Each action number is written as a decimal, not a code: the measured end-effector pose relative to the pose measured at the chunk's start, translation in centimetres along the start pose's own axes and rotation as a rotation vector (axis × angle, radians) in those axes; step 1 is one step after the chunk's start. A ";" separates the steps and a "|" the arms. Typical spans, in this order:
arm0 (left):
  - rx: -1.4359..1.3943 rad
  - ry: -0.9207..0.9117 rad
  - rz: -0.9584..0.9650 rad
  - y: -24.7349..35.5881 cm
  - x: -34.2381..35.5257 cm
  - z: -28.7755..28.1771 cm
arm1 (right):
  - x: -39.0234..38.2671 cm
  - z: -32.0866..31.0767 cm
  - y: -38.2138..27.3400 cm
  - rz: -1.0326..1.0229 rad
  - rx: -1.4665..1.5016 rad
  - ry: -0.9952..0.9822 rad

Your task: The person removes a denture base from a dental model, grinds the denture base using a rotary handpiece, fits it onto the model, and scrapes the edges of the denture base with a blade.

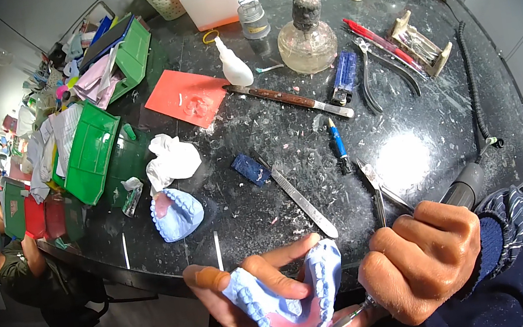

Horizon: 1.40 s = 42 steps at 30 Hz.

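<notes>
At the bottom centre of the frame, the left hand [231, 315] is curling its fingers around a matte pale-blue, horseshoe-shaped dental cast [259, 297] bearing a smooth pink band [301, 325]. At lower right, the right hand [421, 261] is closing in a fist around a slender metal tool [349, 317], whose blade is pointing toward the cast. Left of centre, a toothed pale-blue second cast [183, 218] is resting beside a crumpled white tissue [175, 160].

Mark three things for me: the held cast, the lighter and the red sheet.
Held cast [255, 303]: head view, on the tooth row at the left of its arch.
Lighter [345, 73]: head view, middle of its blue body.
Red sheet [170, 99]: head view, on its flat face.
</notes>
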<state>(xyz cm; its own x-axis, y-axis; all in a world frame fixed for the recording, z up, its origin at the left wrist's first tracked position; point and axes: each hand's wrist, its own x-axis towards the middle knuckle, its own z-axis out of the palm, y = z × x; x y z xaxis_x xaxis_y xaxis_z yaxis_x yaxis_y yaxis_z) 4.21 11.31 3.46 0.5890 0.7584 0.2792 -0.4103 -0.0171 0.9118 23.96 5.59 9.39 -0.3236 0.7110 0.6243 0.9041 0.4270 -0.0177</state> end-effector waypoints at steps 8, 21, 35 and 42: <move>-0.111 0.158 0.144 -0.4 0.9 3.4 | 0.2 -0.6 -0.3 0.035 0.001 -0.053; 0.027 -0.059 0.161 -0.1 1.4 2.1 | 0.4 -0.9 -0.2 0.020 -0.080 -0.037; -0.015 0.305 0.268 -0.8 1.0 5.2 | -0.1 -0.4 -0.1 -0.041 -0.185 0.028; 0.122 0.526 0.213 -0.3 1.0 6.3 | 0.0 0.3 0.3 -0.100 -0.249 0.103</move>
<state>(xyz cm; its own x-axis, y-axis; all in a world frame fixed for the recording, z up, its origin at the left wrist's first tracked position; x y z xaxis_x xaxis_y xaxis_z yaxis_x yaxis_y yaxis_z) 9.32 7.95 5.35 0.0641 0.9512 0.3018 -0.3798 -0.2564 0.8888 24.12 5.86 9.17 -0.3963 0.6059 0.6898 0.9139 0.3326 0.2328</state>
